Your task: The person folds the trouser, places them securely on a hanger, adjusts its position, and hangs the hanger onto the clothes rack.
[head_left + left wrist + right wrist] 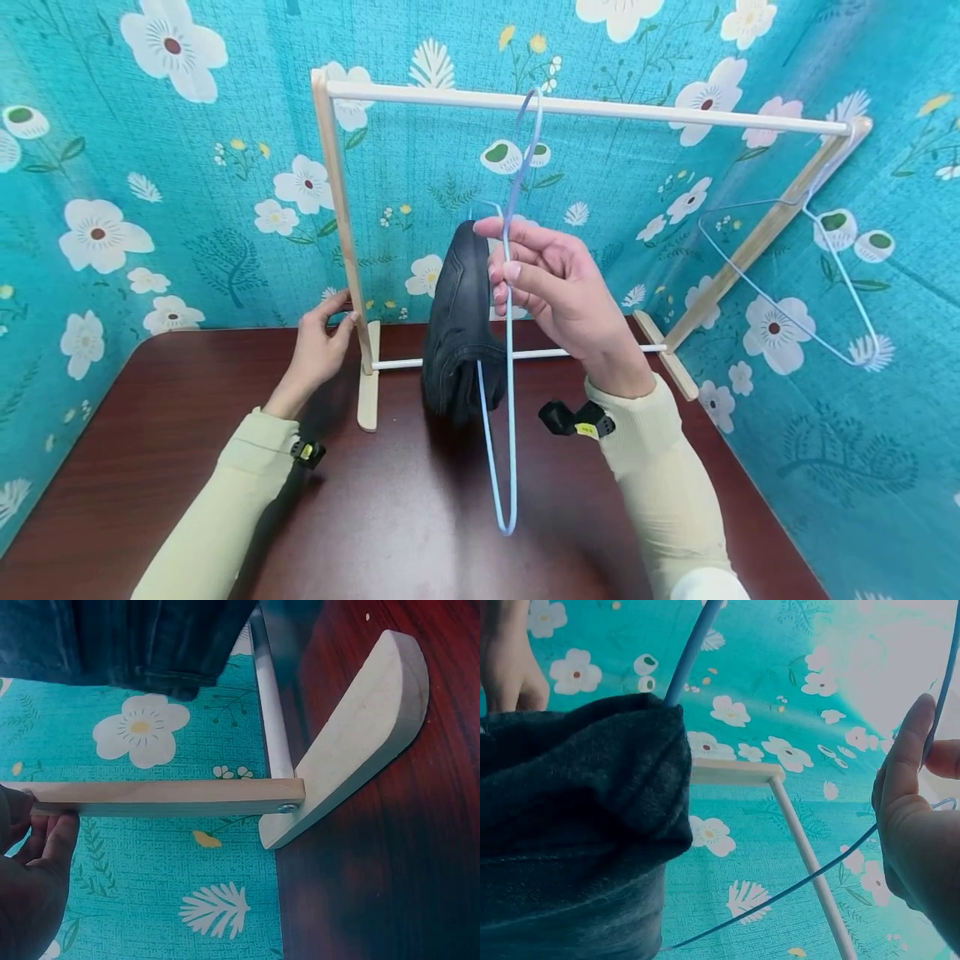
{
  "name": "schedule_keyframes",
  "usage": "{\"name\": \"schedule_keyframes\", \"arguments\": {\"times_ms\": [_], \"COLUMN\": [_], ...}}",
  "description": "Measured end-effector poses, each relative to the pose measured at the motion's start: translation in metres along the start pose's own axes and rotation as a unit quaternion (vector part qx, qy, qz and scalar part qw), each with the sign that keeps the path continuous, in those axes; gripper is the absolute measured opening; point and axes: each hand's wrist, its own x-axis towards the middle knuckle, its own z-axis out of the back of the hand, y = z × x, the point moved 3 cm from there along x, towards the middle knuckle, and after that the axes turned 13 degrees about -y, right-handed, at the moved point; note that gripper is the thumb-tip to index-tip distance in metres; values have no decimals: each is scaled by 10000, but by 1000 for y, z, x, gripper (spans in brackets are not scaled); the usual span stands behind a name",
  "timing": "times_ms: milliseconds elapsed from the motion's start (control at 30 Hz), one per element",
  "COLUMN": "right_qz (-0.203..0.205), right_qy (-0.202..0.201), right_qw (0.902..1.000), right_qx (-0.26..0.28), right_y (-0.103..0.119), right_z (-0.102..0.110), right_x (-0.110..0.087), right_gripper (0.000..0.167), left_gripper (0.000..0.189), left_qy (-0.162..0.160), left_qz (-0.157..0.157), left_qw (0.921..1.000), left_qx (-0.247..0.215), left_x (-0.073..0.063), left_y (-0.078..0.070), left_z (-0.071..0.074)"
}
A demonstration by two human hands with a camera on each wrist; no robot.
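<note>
My right hand (558, 287) pinches a light-blue wire hanger (512, 433) just under its hook, between thumb and fingers. Folded over the hanger is a dark pair of trousers (459, 308), which looks like denim in the left wrist view. The hook's top overlaps the white top rail (637, 110) of a small wooden clothes rack; whether it rests on the rail I cannot tell. Low on the rack's left post (341, 192), my left hand (318, 350) holds the wood with thumb and fingers on either side, as the left wrist view shows on the post (165, 797).
Another blue hanger (828, 242), bare, hangs at the rail's right end. The rack's feet (367, 408) stand on a dark brown table (375, 517). A white lower bar (401, 364) joins the posts. Teal flowered cloth (247, 250) covers the back and sides.
</note>
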Motion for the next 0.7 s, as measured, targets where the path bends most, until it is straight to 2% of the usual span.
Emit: {"name": "schedule_keyframes", "arguments": {"times_ms": [300,467,700], "right_qz": [312,338,207], "right_qy": [213,370,396], "right_qw": [9991,9983,9975], "right_qx": [190,302,547], "right_y": [6,9,10], "right_z": [8,16,24], "right_x": [28,35,43], "right_gripper": [46,46,48], "left_gripper": [43,42,43], "left_qy": [84,-29,-170], "left_qz": [127,49,24], "left_qw": [9998,10000,9998], "left_qx": [83,62,116], "left_x": [0,-9,-23], "left_y": [5,-3,-12], "left_z": [2,2,2]}}
